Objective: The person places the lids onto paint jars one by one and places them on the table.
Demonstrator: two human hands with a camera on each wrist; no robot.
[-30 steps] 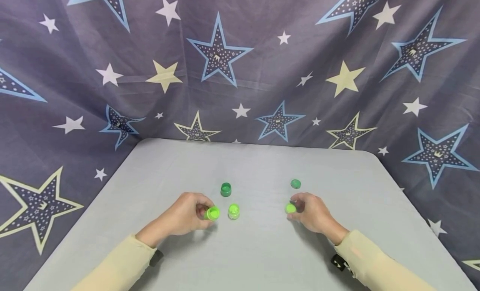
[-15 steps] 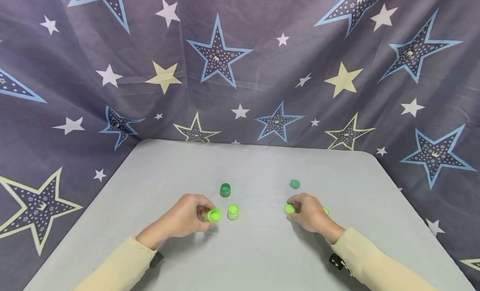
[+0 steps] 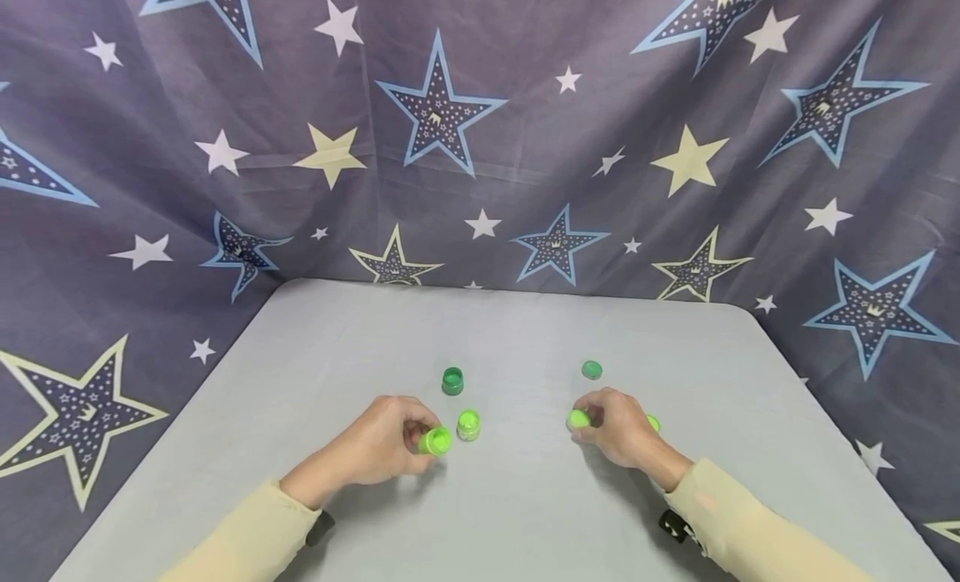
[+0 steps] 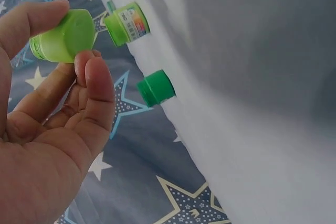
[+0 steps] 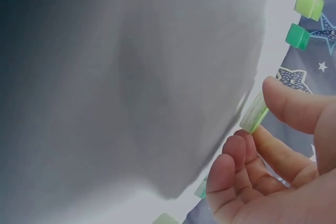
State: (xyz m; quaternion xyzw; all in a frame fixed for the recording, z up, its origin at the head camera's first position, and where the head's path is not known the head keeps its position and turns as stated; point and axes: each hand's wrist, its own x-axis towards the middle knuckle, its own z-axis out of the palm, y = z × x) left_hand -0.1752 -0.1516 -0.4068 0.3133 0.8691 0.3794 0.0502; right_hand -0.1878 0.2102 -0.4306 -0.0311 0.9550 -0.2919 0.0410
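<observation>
In the head view my left hand (image 3: 378, 444) grips a small lime-green paint jar (image 3: 435, 441), lidless and tilted with its mouth turned toward the camera. The left wrist view shows thumb and fingers around that jar (image 4: 73, 35), its base facing the camera. Just right of it stands a second lime-green jar (image 3: 468, 426), upright and uncapped. Behind these is a dark green jar (image 3: 452, 382), also uncapped. My right hand (image 3: 618, 428) pinches a lime-green lid (image 3: 577, 419) on edge between thumb and fingers, close over the table.
A dark green lid (image 3: 592, 370) lies on the grey-white table (image 3: 517, 507) beyond my right hand. Another lime-green lid (image 3: 653, 422) is partly hidden behind that hand. A star-patterned curtain (image 3: 480, 148) hangs around the table's back and sides.
My left hand has moved slightly right and nearer the camera with its jar. The right hand has shifted a little left, and the lime-green lid behind it now shows.
</observation>
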